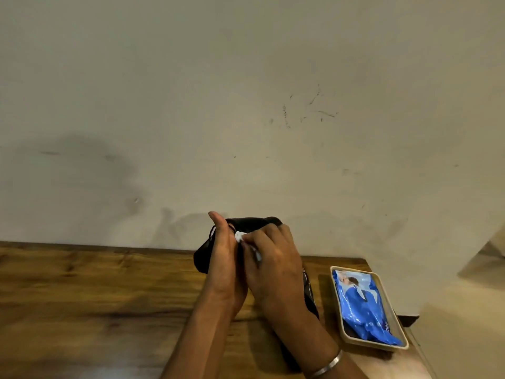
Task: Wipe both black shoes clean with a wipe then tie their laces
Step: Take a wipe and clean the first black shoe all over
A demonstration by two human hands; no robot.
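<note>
One black shoe (247, 224) is held up above the wooden table (95, 291), near the wall. My left hand (225, 258) grips it from the left side, thumb up. My right hand (273, 269) presses a small white wipe (240, 237) against the shoe, fingers closed on the wipe. The second black shoe (310, 294) lies on the table under my right forearm, mostly hidden; only its right edge with a bit of lace shows.
A beige tray (382, 348) holding a blue pack of wipes (363, 305) sits at the table's right end, close to the edge. A plain wall runs right behind the table. A metal bangle (328, 365) is on my right wrist.
</note>
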